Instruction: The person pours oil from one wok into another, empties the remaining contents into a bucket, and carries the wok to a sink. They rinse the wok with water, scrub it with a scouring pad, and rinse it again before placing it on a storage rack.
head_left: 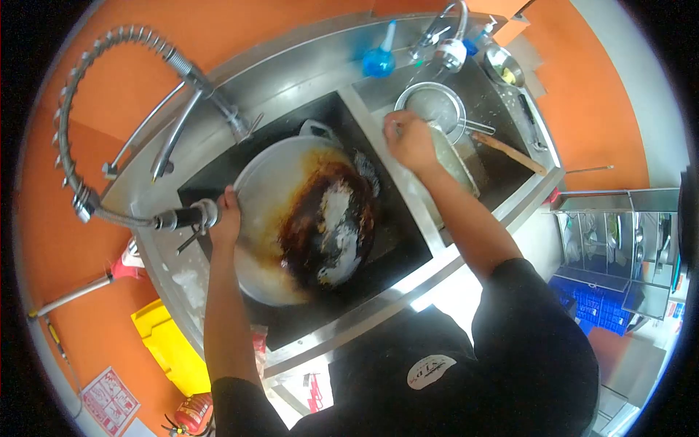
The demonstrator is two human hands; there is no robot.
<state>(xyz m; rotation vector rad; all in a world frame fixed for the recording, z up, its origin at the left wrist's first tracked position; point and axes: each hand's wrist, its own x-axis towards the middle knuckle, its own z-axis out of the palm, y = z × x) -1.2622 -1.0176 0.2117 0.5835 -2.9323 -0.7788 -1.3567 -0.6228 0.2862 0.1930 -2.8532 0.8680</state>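
A large pale metal pan (266, 197) with a brown-black burnt patch lies in the left sink basin, a loop handle at its far side. My left hand (227, 218) is closed on the pan's left rim, close by the spray nozzle (186, 217). Over the right basin my right hand (411, 142) has curled fingers; whatever they hold, if anything, is hidden. Just past those fingers sits a round strainer (435, 102) beneath the tap (451, 54). A rectangular tray (453, 162) is partly covered by my right hand and forearm.
A coiled spring hose (65, 124) arches over the left side. A blue bottle (378, 62) stands on the back ledge. At the right are a wooden-handled tool (510, 151) and a small metal bowl (502, 67). A steel divider (393, 160) separates the basins.
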